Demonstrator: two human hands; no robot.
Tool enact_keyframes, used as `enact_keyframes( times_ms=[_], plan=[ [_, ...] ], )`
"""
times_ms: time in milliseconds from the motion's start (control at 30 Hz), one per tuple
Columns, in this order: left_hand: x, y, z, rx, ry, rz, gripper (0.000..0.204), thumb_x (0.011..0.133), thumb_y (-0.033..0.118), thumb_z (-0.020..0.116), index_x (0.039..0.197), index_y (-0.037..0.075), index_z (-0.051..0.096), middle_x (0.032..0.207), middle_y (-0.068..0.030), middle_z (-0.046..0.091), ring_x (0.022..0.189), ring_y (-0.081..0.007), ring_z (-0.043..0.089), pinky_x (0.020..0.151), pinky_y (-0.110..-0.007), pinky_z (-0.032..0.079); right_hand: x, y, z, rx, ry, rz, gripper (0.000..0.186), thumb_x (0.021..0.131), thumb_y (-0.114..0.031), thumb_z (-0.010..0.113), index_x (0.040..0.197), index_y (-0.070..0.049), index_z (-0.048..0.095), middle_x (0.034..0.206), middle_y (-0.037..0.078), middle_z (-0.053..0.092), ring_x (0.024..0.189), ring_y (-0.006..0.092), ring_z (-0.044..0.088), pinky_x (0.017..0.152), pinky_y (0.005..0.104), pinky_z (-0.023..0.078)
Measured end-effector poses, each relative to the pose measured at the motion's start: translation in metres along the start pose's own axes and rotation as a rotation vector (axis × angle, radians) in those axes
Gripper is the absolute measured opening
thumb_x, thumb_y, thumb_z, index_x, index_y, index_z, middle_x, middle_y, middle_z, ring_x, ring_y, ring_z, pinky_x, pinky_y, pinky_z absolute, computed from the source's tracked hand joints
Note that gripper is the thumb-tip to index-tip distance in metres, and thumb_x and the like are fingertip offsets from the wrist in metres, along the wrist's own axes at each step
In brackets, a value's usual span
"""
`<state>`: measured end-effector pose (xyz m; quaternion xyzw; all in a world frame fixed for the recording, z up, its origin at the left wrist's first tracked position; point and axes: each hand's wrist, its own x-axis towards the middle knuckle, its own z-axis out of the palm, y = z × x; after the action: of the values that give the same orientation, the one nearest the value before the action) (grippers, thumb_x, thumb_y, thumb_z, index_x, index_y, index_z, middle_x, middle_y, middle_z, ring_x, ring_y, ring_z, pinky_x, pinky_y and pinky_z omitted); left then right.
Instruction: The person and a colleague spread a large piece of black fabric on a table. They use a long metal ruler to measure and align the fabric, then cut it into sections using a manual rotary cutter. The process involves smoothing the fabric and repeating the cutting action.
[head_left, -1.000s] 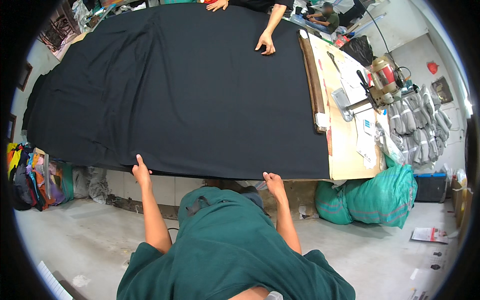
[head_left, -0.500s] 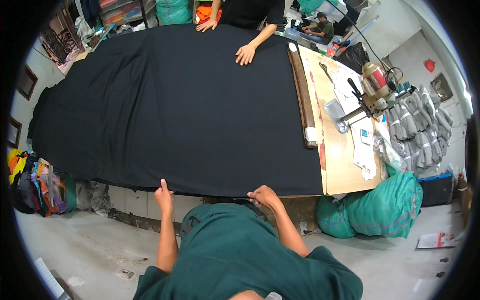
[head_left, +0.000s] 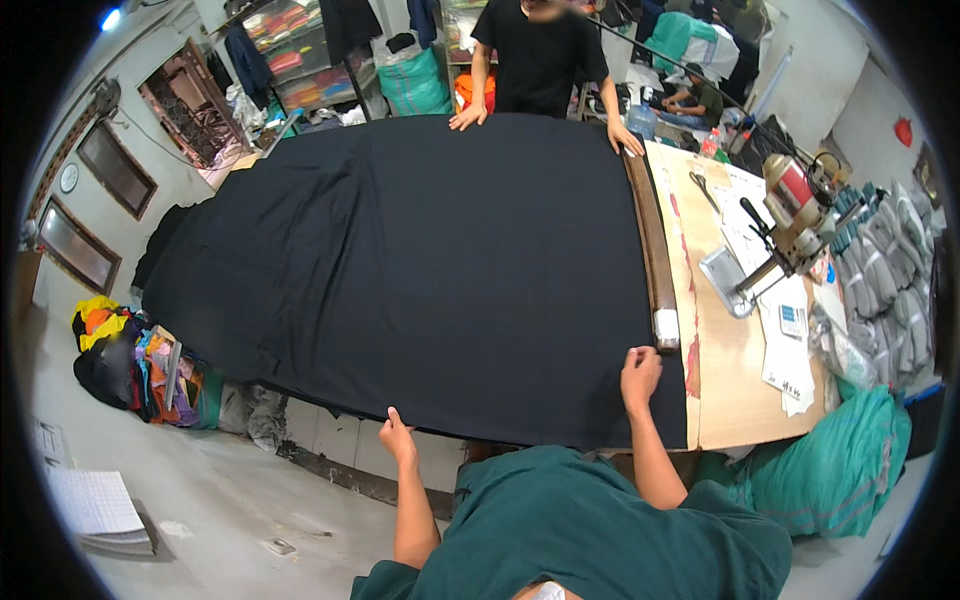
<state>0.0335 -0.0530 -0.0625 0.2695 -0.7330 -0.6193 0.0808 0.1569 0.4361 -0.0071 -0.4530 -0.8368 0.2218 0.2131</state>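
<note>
The black cloth (head_left: 500,270) spreads over most of the counter (head_left: 735,420), from the left of the frame to right of centre, with loose folds left of its middle and a smoother stretch to the right. At the lower centre, the left hand (head_left: 398,437) has its fingers closed on the near edge of the cloth, thumb uppermost. The right hand (head_left: 641,380), at lower right of centre, is over the cloth just beside the pale near end of a long brown bar (head_left: 655,255); its fingers are curled, and whether they grip anything I cannot tell. The bar lies along the cloth's right side. At the upper centre, a co-worker in black (head_left: 540,65) has one hand on the cloth's far edge and the other at the bar's far end. A cutting machine (head_left: 790,200) stands on the counter at right, near scissors (head_left: 704,190).
</note>
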Motion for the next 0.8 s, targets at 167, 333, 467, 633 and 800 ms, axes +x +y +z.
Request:
enact_keyframes(
  times_ms=[167,333,467,633,800],
  plan=[
    [-0.039,-0.009,-0.016,-0.059,-0.142,-0.081,0.053,0.111,0.043,0.055,0.075,0.003,0.058,0.069,-0.0062,0.063,0.060,-0.0152,0.065,0.053,-0.030,0.046,0.058,0.056,0.024,-0.406,0.194,-0.077,0.076,0.091,-0.032,0.079,0.157,-0.020,0.043,0.145,0.021,0.048,0.130,0.0424,0.048,0.105,0.0588,0.041],
    [-0.082,-0.008,-0.007,-0.092,-0.358,-0.137,0.053,0.111,0.046,0.050,0.088,0.001,0.067,0.077,-0.0095,0.073,0.064,-0.0142,0.069,0.054,-0.025,0.046,0.096,0.061,0.014,-0.314,0.093,0.024,0.087,0.082,-0.028,0.085,0.159,-0.035,0.045,0.119,0.022,0.058,0.111,0.0427,0.057,0.097,0.0560,0.046],
    [-0.098,-0.029,-0.018,-0.079,-0.378,-0.210,0.054,0.111,0.049,0.049,0.094,0.002,0.070,0.082,-0.0088,0.075,0.068,-0.0125,0.069,0.056,-0.025,0.044,0.090,0.033,0.012,-0.152,0.134,-0.123,0.087,0.072,-0.028,0.087,0.152,-0.034,0.055,0.096,0.020,0.060,0.095,0.0427,0.060,0.089,0.0539,0.048],
    [-0.123,-0.099,-0.066,0.010,-0.288,-0.281,0.052,0.110,0.047,0.049,0.097,0.002,0.072,0.084,-0.0089,0.076,0.068,-0.0141,0.069,0.058,-0.029,0.046,0.040,-0.115,-0.038,0.148,-0.099,-0.277,0.073,0.077,-0.034,0.082,0.148,-0.029,0.063,0.100,0.018,0.057,0.101,0.0380,0.059,0.097,0.0482,0.048],
    [-0.172,-0.216,-0.136,0.054,-0.151,-0.489,0.044,0.110,0.035,0.052,0.097,-0.001,0.073,0.079,-0.0087,0.074,0.062,-0.0154,0.066,0.061,-0.031,0.052,0.007,-0.218,-0.043,0.178,-0.132,-0.417,0.066,0.082,-0.041,0.077,0.146,-0.029,0.065,0.098,0.020,0.057,0.099,0.0373,0.059,0.093,0.0483,0.049]
  ],
)
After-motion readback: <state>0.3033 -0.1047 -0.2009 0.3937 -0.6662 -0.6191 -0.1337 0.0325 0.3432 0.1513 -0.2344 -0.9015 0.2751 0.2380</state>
